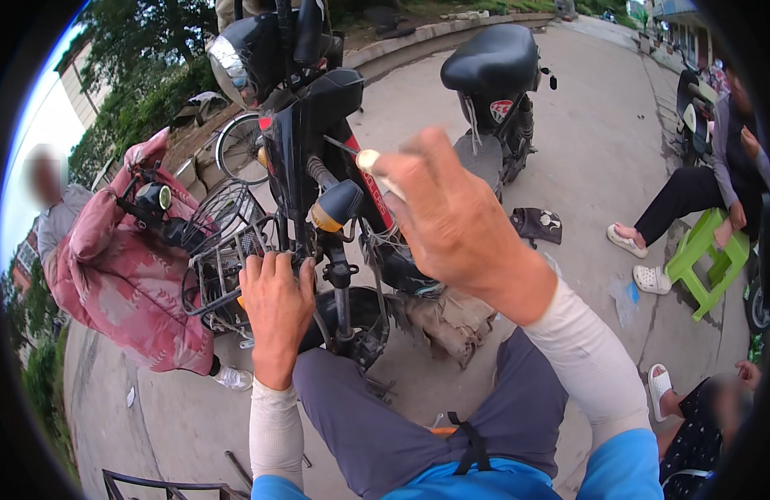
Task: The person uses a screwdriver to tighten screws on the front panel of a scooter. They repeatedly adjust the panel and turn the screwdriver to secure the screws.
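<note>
My right hand [464, 217] is closed round the pale handle of a screwdriver [367, 160], its thin metal shaft slanting up and left toward the front of a black and red electric scooter [318, 104]. My left hand [276, 312] is lower down, its fingers curled over a dark part at the scooter's front, beside a wire basket; the fingertips' exact hold is partly hidden. Between both hands a turn signal [336, 207] with an orange lens juts out. Below it stands the scooter's fork leg [343, 308]. The scooter's headlight [228, 70] is turned to the left.
A scooter under a pink quilted cover [135, 283] stands left, a person beside it. The black seat [493, 60] is behind. A dark bag [536, 225] and brown cloth [451, 325] lie on the concrete. On the right, one person sits by a green stool [712, 262]; another is lower right.
</note>
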A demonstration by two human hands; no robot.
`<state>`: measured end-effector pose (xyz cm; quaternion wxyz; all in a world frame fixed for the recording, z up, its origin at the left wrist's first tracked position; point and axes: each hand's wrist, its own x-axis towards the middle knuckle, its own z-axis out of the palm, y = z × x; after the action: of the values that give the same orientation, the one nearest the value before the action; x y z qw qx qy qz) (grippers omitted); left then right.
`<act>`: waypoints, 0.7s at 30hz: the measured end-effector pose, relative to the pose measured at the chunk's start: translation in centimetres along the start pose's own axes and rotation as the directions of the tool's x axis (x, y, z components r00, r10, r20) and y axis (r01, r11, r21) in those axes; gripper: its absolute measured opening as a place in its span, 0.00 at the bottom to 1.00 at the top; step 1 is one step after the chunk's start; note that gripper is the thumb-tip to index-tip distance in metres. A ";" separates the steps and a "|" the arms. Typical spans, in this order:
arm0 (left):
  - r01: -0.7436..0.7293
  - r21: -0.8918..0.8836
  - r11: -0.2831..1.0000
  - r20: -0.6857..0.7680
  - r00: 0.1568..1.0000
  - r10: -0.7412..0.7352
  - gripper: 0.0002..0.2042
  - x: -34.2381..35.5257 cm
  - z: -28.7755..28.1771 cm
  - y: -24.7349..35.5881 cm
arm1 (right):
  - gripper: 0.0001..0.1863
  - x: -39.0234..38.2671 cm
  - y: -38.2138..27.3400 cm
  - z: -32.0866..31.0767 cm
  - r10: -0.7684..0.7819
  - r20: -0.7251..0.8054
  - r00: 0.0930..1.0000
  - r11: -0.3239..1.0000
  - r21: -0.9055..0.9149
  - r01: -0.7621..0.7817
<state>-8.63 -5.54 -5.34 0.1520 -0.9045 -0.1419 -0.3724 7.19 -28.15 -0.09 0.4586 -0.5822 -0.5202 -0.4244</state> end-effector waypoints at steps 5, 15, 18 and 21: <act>0.007 0.014 1.000 0.030 1.000 -0.008 0.13 -0.5 -0.3 -0.1 | 0.17 -0.1 -0.2 -0.4 0.180 0.052 0.982 0.983 -0.028 -0.179; 0.007 -0.022 1.000 0.042 0.999 -0.006 0.13 -0.2 -0.3 -0.1 | 0.13 -0.1 0.7 -0.7 0.186 0.066 0.980 0.980 -0.082 -0.180; 0.015 -0.010 1.000 0.050 0.999 -0.014 0.13 -0.2 -0.5 -0.2 | 0.12 0.2 -0.1 -1.2 0.160 -0.001 0.987 0.986 0.042 -0.160; 0.029 -0.043 0.999 0.072 0.997 -0.026 0.13 0.2 -0.8 -0.1 | 0.12 0.1 0.9 -0.8 -0.003 0.060 0.998 1.000 0.007 0.002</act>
<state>-8.98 -5.75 -4.62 0.1216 -0.9183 -0.1515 -0.3450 8.08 -28.93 0.09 0.4444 -0.5923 -0.5358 -0.4056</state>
